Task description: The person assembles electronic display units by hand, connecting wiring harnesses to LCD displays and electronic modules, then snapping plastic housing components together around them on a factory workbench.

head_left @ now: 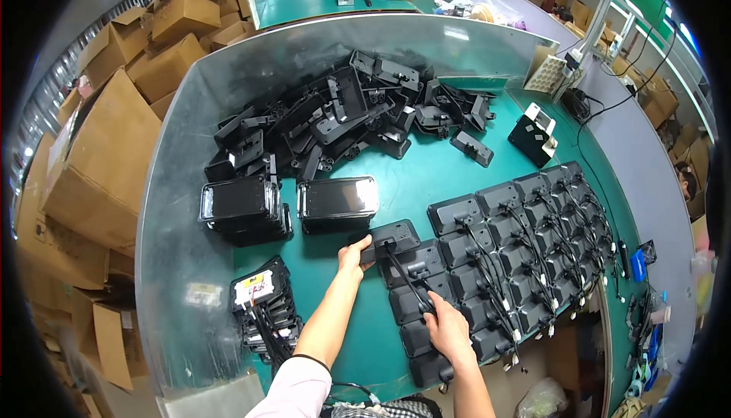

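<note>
My left hand (355, 256) grips the left edge of a black plastic housing (397, 237), thumb on top, above the green table. A black cable (397, 267) comes out of the housing's middle and runs down to my right hand (448, 327). My right hand has its fingers closed around that cable, over the nearest column of laid-out housings. Rows of similar black housings (459, 252) with cables and white plugs cover the table's right part. Left of my left hand stand two stacks of glossy black panels, one in the middle (337, 199) and one farther left (237, 203).
A heap of loose black plastic parts (327, 117) lies at the back. At the near left is a stack of cabled units (263, 304). A black-and-white device (533, 135) stands at the back right. A metal guard (179, 228) edges the table; cardboard boxes (103, 167) crowd beyond.
</note>
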The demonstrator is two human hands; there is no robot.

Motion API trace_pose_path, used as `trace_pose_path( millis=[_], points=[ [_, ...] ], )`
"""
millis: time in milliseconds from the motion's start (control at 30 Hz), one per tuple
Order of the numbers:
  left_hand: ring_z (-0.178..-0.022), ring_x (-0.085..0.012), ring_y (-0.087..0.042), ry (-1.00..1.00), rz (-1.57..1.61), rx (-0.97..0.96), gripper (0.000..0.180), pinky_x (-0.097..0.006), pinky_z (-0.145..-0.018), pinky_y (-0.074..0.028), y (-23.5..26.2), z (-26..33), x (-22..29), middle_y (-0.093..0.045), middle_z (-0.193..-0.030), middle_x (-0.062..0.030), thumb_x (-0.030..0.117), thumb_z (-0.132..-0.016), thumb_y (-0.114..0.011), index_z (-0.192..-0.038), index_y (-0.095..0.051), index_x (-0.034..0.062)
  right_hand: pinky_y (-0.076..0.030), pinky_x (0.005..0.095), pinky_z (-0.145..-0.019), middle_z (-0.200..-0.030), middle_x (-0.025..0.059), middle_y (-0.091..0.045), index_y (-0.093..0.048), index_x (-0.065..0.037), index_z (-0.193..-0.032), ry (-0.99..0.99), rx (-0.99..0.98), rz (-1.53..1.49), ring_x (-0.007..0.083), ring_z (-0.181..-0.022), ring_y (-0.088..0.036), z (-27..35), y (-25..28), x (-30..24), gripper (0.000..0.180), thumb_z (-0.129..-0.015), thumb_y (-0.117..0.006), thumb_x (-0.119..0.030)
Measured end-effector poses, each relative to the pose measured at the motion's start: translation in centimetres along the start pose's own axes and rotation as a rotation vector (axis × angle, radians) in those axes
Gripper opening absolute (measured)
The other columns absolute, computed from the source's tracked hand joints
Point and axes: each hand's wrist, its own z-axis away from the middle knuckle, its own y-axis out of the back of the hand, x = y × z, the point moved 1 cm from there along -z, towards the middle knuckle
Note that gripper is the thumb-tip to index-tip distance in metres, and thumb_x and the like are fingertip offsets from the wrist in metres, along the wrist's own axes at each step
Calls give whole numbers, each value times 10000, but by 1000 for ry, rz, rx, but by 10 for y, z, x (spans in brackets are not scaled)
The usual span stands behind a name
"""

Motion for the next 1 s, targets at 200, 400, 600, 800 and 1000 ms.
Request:
trace_pose_path(
  millis=[200, 400, 600, 800, 1000],
  points=[
    [-850, -203, -597, -63, -9, 24, 543, -411, -693, -511, -27, -4, 7, -603, -975, -61, 217, -675, -761, -1126, -483, 96, -453, 443, -742, -930, 164, -597, -480, -103, -1213, -88, 17, 26, 355, -867, -580, -24, 3, 3, 428, -802, -578, -169],
    [-811, -249, -621, -166, 18, 31, 732, -400, -636, -540, -17, -33, 35, -581, -1030, -136, 53, -627, -760, -1244, -368, 29, -470, 465, -669, -891, 165, -563, -497, -127, -1200, 11, 48, 36, 378, -796, -584, -47, -17, 1, 401, -815, -579, -202],
    [-847, -238, -608, -262, -133, -45, 582, -385, -708, -524, -17, -51, 27, -591, -1001, -108, 27, -642, -744, -1140, -444, 29, -461, 442, -683, -873, 153, -557, -523, -117, -1163, -55, 70, 69, 357, -790, -574, -48, -15, -1, 350, -818, -556, -170],
    [-872, -265, -611, -442, -479, 55, 584, -361, -779, -495, -45, -38, 4, -602, -1011, -112, 181, -635, -778, -1112, -474, 35, -479, 431, -699, -980, 148, -550, -544, -82, -1126, -191, 99, 75, 353, -827, -587, -24, -20, 16, 325, -813, -565, -164],
    [-1085, -326, -509, -510, -1114, 247, 845, -412, -900, -422, -64, -12, 14, -528, -1136, -218, 418, -570, -790, -1223, -421, 28, -474, 414, -699, -929, 109, -540, -564, -57, -1078, -144, 285, 152, 293, -875, -548, -16, -31, 33, 299, -799, -599, -160]
  ],
)
